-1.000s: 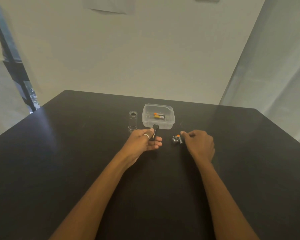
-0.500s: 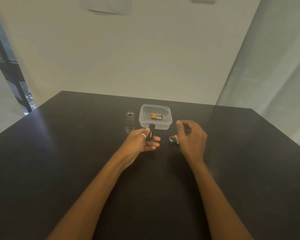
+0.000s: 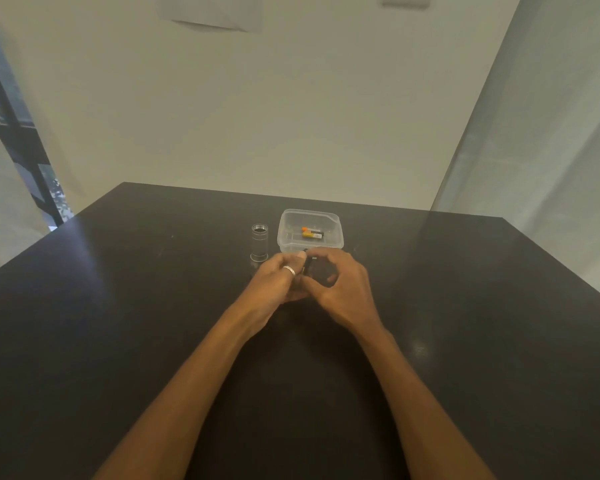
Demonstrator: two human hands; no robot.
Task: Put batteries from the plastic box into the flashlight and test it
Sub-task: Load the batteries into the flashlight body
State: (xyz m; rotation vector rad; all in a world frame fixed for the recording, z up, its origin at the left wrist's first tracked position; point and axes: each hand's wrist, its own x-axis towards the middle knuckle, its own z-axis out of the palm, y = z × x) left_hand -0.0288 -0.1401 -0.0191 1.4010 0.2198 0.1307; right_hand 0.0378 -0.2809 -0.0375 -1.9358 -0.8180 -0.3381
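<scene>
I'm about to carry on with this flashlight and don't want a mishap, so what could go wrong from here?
1. The flashlight tube stands upright on the table just left of both hands; a nudge from the left hand could tip it and send it rolling.
2. The right hand covers the small black part, so alignment is hard to see.
3. Batteries remain in the plastic box, so polarity could get mixed.

Dim, soft, hazy; wide-angle edge stretch.

Silver ring (image 3: 289, 270), bare forearms
</scene>
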